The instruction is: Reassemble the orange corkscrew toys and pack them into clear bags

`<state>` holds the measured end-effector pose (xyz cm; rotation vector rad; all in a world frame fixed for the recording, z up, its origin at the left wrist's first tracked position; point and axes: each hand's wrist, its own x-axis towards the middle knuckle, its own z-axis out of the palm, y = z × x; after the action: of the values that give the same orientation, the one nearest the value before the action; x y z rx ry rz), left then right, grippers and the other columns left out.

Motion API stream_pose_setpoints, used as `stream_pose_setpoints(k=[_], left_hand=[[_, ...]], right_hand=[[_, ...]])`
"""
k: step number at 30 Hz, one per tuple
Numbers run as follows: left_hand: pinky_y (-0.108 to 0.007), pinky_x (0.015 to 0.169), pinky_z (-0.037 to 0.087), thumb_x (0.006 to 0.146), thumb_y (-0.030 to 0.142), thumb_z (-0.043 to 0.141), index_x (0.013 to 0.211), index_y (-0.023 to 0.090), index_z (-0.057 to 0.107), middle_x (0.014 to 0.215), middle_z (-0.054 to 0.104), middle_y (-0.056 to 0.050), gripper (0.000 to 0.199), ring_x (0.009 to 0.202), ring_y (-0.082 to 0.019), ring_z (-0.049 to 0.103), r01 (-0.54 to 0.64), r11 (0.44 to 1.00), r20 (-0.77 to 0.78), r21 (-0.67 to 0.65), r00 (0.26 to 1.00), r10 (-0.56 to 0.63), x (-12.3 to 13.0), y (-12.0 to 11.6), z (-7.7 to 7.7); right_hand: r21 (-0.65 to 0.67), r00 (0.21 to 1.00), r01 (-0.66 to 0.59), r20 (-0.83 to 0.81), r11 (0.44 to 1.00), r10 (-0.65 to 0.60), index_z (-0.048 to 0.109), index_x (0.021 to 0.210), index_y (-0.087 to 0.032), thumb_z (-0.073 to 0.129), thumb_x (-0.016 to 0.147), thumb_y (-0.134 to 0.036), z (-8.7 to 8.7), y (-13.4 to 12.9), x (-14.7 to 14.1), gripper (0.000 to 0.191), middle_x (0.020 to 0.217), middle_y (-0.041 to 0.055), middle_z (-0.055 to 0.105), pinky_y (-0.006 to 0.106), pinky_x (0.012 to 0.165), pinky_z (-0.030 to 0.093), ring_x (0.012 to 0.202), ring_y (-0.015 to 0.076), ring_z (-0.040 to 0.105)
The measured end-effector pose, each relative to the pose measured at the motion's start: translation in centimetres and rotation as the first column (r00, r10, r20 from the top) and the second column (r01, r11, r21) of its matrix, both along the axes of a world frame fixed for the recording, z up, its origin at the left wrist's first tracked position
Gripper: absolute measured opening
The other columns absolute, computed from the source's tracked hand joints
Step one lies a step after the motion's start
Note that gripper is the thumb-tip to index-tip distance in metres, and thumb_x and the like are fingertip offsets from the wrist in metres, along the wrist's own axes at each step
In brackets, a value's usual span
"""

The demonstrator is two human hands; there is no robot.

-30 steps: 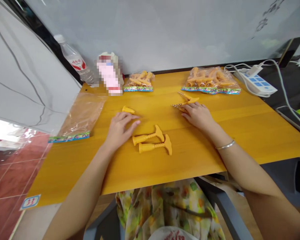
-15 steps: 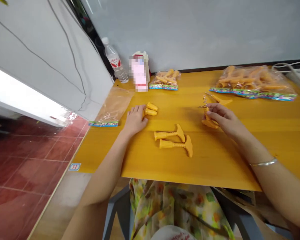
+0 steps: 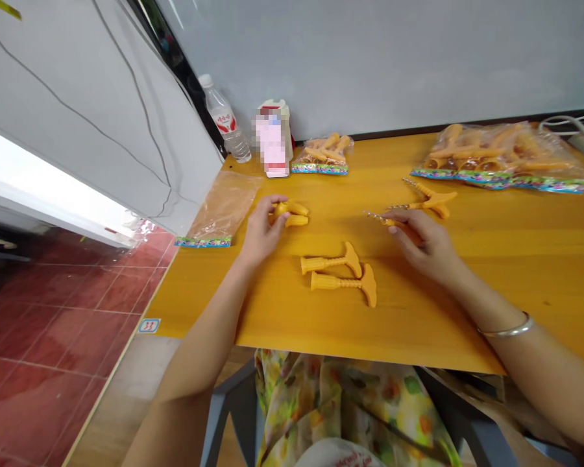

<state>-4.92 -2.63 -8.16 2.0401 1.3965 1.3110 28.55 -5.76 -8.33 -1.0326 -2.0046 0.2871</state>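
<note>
My left hand [image 3: 263, 233] is closed around a yellow plastic sleeve [image 3: 280, 209], thumb and fingers pinching it. Beside its fingertips lie more ribbed yellow sleeves [image 3: 298, 221] on the table. In my right hand [image 3: 431, 250] is a corkscrew [image 3: 376, 216] with a yellow handle, its bare metal spiral pointing left; the palm and fingers hide part of the handle. Just beyond that hand lie two uncovered corkscrews [image 3: 435, 200]. Two sleeved yellow corkscrews [image 3: 345, 282] rest side by side between my hands, nearer the table's front edge.
On the yellow table [image 3: 282, 311], a flat clear bag [image 3: 224, 207] lies at left. Along the back stand a water bottle [image 3: 228, 126] and a phone [image 3: 274, 146], plus a small filled bag [image 3: 324, 155] and a larger filled bag [image 3: 499, 159]. A white cable [image 3: 579, 130] lies far right.
My left hand has picked up a sleeve between thumb and fingers. My right hand has moved slightly left and turned its corkscrew so the spiral points left; another corkscrew now lies behind it.
</note>
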Motion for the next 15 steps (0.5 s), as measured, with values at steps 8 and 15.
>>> stream_pose_setpoints(k=[8, 15], left_hand=[[-0.029, 0.076, 0.054, 0.089, 0.045, 0.068, 0.115, 0.019, 0.055, 0.099, 0.069, -0.007, 0.039, 0.08, -0.013, 0.066, 0.551, 0.789, 0.574, -0.274, 0.751, -0.325, 4.8, -3.0, 1.3], [-0.03, 0.092, 0.051, 0.092, 0.042, 0.063, 0.113, 0.016, 0.063, 0.112, 0.07, -0.009, 0.033, 0.105, -0.018, 0.066, 0.44, 0.841, 0.28, -0.313, 0.89, -0.361, 6.1, -4.3, 1.7]], right_hand=[[0.132, 0.971, -0.014, 0.238, 0.991, -0.018, 0.063, 0.12, -0.021, 0.05, 0.098, -0.026, 0.5, -1.5, -1.7, 0.026, 0.095, 0.0087, 0.068, 0.038, 0.076, 0.048, 0.086, 0.0235, 0.062], [0.349, 0.899, 0.004, 0.409, 0.937, -0.156, 0.064, 0.122, -0.022, 0.054, 0.096, -0.019, 1.3, -1.9, -1.9, 0.028, 0.091, 0.0054, 0.069, 0.035, 0.075, 0.04, 0.084, 0.0213, 0.058]])
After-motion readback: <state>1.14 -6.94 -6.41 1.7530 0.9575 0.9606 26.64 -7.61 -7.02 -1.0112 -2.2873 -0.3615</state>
